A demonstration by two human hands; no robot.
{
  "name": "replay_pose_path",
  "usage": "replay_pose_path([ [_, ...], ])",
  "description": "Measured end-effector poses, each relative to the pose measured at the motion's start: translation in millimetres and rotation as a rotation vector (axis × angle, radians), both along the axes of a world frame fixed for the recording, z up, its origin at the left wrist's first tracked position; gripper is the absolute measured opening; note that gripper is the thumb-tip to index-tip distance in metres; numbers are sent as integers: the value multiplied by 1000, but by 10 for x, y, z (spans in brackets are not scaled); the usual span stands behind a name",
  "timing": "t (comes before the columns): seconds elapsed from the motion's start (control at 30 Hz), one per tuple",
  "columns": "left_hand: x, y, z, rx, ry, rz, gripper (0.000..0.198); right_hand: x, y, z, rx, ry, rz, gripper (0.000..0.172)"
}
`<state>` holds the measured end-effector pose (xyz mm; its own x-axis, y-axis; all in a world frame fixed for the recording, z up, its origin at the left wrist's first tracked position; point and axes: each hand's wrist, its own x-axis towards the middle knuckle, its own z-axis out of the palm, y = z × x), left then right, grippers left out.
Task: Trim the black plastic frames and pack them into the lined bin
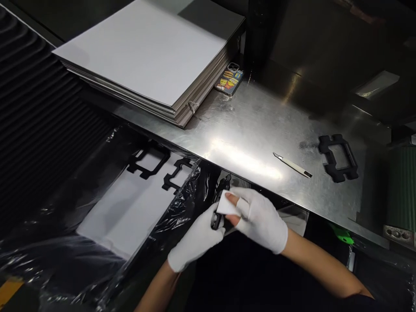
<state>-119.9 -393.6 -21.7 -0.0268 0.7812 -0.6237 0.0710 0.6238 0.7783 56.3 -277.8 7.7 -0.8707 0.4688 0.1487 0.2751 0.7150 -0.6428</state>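
My left hand [200,236], in a white glove, is closed around a black frame-shaped part [222,187] held near the table's front edge. A small white pad [225,203] is pinched in my right hand [258,216], whose glove leaves some fingertips bare. The pad lies against the black part, covering its middle. On the metal table to the right rests a similar black frame [338,158] with notched edges. A craft knife [292,165] with a pale handle lies left of that frame, its blade pointing to the upper left.
A tall stack of white-topped sheets [146,52] occupies the left of the metal table [253,125]. Beside it is a phone [230,80] in a patterned case. Lower left, two black frames [147,162] rest on a white sheet [126,208] amid clear plastic. A green-handled item [342,234] sits below the table edge.
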Motion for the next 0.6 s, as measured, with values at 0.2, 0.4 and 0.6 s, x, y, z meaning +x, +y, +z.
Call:
replay_pose_path([
  [0.2, 5, -8, 9, 31, 43, 21, 38, 5, -36, 15, 47, -55, 63, 39],
  [0.4, -11, 6, 40, 97, 63, 49, 41, -20, -86, -71, -56, -5, 166, 43],
  [0.6, -5, 1, -72, 107, 35, 25, 27, -17, -90, -186, 15, 8, 61, 45],
])
